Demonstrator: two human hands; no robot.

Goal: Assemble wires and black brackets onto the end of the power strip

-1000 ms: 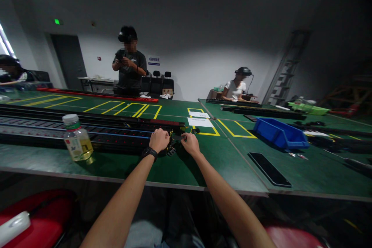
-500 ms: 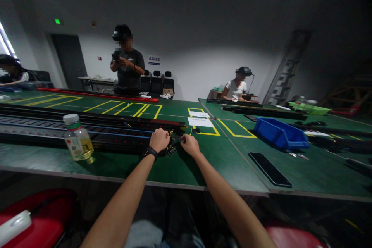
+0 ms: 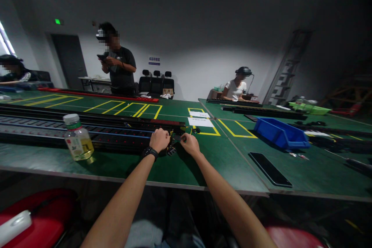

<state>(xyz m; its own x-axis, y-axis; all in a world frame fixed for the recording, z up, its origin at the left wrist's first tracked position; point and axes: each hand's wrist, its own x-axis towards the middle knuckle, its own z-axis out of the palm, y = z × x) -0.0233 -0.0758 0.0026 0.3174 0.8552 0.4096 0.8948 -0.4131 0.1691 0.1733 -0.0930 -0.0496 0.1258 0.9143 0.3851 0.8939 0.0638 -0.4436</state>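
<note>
Left hand (image 3: 159,140) curls at the right end of the black rail unit (image 3: 113,138), which runs off toward 9 o'clock, its hold hidden, can't tell; right hand (image 3: 191,145) sits just beside at 3, fingertips bunched at a small dark part (image 3: 176,138), grip too small to tell. From the hands: table edge (image 3: 177,186) at 6, open tabletop (image 3: 229,166) at 4 before the phone (image 3: 270,169), blue bin (image 3: 277,131) at 3.

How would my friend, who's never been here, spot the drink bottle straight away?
Start at the big green table, then find the long black frame with the person's left hand at one end. In front of that frame, left of the hand, is a clear plastic bottle with a white cap and yellow liquid. Unlike the low, dark frame behind it, it's tall and see-through.
</note>
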